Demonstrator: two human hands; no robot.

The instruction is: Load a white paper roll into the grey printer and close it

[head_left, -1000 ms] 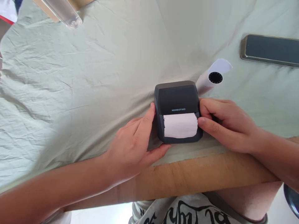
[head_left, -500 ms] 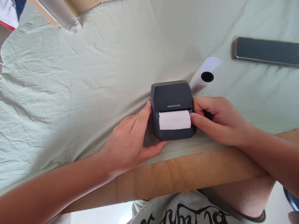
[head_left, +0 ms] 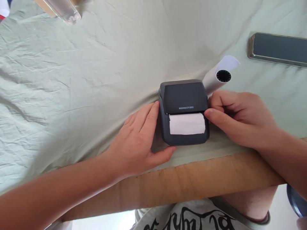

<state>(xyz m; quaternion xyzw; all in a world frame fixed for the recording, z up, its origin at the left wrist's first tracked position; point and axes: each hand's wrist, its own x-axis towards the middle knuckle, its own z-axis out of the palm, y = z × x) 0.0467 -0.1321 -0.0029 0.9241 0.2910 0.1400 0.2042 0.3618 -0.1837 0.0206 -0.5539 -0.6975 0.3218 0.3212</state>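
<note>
A dark label printer [head_left: 184, 140] marked NIIMBOT lies on the cloth, with a strip of white paper [head_left: 187, 124] coming out below its lid [head_left: 184, 95]. The lid's left edge stands slightly proud of the body. My left hand [head_left: 136, 140] steadies the printer, fingers along its left side and thumb at its front edge. At the right side, my right hand [head_left: 240, 118] has its fingers curled and its thumb against the printer beside the paper slot. Its fingertips are partly hidden. Behind the printer's right corner lies a white paper roll [head_left: 212, 78] with a black core and a loose end.
A smartphone [head_left: 280, 49] lies at the right on the pale cloth [head_left: 107, 64]. A clear plastic case [head_left: 63, 11] stands at the top left. The wooden table edge [head_left: 187, 180] runs along the front, above my lap.
Printer, roll and phone sit further right in view. My right hand's fingers have shifted slightly at the printer's side, and the lid looks a little raised compared with before.
</note>
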